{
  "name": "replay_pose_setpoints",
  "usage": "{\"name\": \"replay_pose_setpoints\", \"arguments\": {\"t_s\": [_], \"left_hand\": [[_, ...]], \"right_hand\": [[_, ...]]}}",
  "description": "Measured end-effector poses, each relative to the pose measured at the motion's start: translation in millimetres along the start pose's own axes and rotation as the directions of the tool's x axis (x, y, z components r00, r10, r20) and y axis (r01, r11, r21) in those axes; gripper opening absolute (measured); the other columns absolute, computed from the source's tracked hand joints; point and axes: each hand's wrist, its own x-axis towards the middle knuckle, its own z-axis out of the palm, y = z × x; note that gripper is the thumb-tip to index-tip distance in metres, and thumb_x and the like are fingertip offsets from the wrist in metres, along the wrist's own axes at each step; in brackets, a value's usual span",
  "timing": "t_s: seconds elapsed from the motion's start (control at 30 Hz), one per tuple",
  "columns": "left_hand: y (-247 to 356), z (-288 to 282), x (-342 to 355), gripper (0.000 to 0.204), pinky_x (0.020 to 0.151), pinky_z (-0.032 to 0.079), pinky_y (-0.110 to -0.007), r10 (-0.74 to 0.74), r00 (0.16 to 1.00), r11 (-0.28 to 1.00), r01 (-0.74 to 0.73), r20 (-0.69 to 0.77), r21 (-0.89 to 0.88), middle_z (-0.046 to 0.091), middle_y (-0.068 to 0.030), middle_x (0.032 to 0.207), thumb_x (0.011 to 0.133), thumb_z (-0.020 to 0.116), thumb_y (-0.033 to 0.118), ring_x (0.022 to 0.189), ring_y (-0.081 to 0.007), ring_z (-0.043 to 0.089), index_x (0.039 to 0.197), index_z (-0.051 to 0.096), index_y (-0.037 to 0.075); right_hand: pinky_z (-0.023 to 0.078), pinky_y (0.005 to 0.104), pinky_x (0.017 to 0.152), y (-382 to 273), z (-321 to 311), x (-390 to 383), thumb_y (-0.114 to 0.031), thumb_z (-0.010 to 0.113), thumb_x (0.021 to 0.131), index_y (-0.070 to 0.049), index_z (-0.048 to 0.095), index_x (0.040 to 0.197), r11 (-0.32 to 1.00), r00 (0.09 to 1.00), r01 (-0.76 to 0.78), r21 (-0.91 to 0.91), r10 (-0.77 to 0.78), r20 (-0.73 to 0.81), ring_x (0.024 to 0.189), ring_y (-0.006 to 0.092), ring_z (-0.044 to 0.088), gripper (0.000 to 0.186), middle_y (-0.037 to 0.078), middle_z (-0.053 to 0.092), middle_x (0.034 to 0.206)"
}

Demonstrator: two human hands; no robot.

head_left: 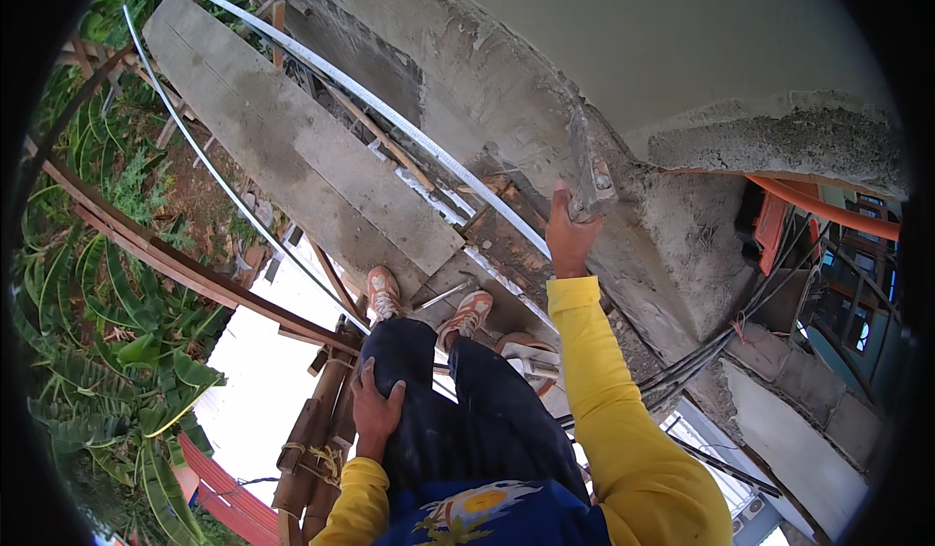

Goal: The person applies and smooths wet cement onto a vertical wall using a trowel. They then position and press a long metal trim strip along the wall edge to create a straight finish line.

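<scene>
My right hand point(573, 236) reaches forward to a rough concrete wall edge point(590, 168). Its thumb points up along the near side, and the other fingers curl round the corner, partly hidden. Against the dark trousers point(414, 376), my left hand point(377, 412) rests on my thigh with its fingers apart, holding nothing. Both arms wear yellow sleeves. My feet, in pink and white shoes point(384, 294), stand near the end of a wide grey plank platform point(292, 147).
A long pale metal strip point(390, 117) runs beside the wall. Wooden rails point(185, 254) border the left, with green plants point(107, 351) below. Black cables point(696, 361) and an orange pipe point(828, 205) lie right. Near my feet sits a bucket-like container point(531, 356).
</scene>
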Motion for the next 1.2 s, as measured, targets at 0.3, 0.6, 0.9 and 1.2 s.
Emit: {"name": "replay_pose_setpoints", "arguments": {"t_s": [0.3,0.6,0.9,1.2], "left_hand": [[10,2,7,0.08,0.112,0.047,-0.053,-0.101,0.993,0.994,0.103,0.057,-0.03,0.047,-0.0297,0.149,0.087,0.081,0.036,0.136,-0.0494,0.053,0.154,0.045,0.014],[-31,19,23,0.073,0.119,0.039,-0.048,-0.15,0.972,0.923,0.202,0.179,-0.329,0.042,-0.0241,0.155,0.092,0.076,0.045,0.144,-0.0406,0.047,0.154,0.05,0.016],[-8,9,44,0.052,0.113,0.044,-0.047,-0.236,0.972,0.946,0.232,0.01,-0.227,0.06,-0.0258,0.141,0.098,0.068,0.047,0.133,-0.0419,0.057,0.134,0.069,0.01],[-4,10,43,0.049,0.106,0.05,-0.049,-0.24,0.97,0.956,0.231,-0.032,-0.178,0.059,-0.0254,0.139,0.096,0.07,0.047,0.125,-0.0443,0.062,0.131,0.07,0.013]], "right_hand": [[0.056,0.0432,0.071,-27,32,6,-0.022,0.074,0.094,0.004,0.072,0.099,0.969,0.973,0.228,0.09,-0.224,-0.059,0.084,0.0423,0.076,0.026,0.026,0.074,0.085],[0.055,0.047,0.084,-50,67,46,-0.035,0.074,0.096,0.004,0.073,0.112,0.942,0.975,0.193,-0.273,-0.153,0.162,0.094,0.0447,0.074,0.042,0.027,0.075,0.094],[0.053,0.0385,0.072,-75,35,69,-0.041,0.071,0.1,0.004,0.063,0.128,0.929,0.914,0.315,-0.192,-0.243,0.324,0.073,0.0238,0.067,0.053,0.012,0.07,0.085],[0.057,0.0427,0.071,-166,-51,60,-0.051,0.065,0.104,0.003,0.061,0.118,0.743,0.808,0.583,-0.327,-0.572,0.142,0.074,0.0321,0.074,0.055,0.017,0.074,0.083]]}}
